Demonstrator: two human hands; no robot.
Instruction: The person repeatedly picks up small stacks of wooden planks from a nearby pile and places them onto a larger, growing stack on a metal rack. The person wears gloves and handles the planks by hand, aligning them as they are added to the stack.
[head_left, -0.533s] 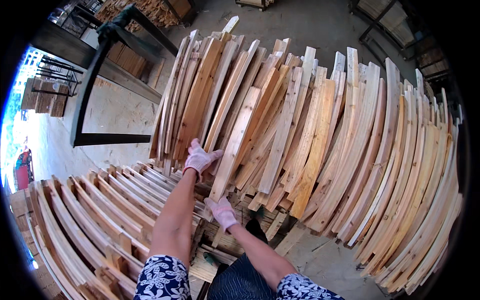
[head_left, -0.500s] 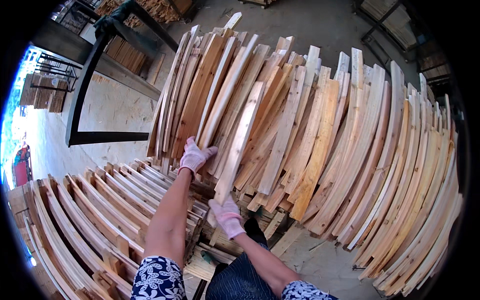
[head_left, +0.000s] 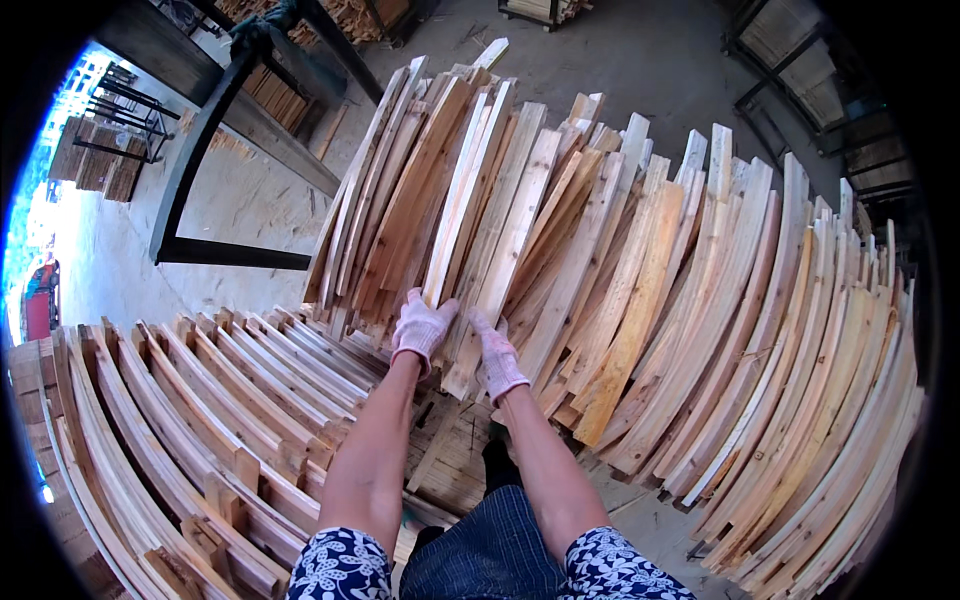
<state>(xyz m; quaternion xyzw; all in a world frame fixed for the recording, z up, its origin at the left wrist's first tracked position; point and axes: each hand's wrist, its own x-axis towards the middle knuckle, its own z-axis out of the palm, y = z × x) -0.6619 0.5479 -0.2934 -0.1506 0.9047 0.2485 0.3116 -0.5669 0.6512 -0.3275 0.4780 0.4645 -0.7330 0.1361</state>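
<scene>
Both my hands wear pale pink knit gloves and rest at the near ends of boards on a big stack of wooden planks (head_left: 590, 250). My left hand (head_left: 422, 328) is closed round the lower end of a narrow, pale plank (head_left: 463, 200). Just to its right, my right hand (head_left: 498, 355) grips a wider light plank (head_left: 522, 225) near its bottom end, with fingers along its edge. That plank lies on the others, tilted away from me. The undersides of both grips are hidden.
Spaced rows of boards on small blocks form another stack (head_left: 200, 400) at the lower left. A dark metal frame (head_left: 235, 252) stands beyond it. Wood pieces (head_left: 450, 450) lie low near my legs. Racks with boards (head_left: 790, 70) stand at the far right.
My right hand has moved up and left, and its plank now lies lower on the stack. My left hand has shifted right and closed on a narrow plank. The view has turned slightly.
</scene>
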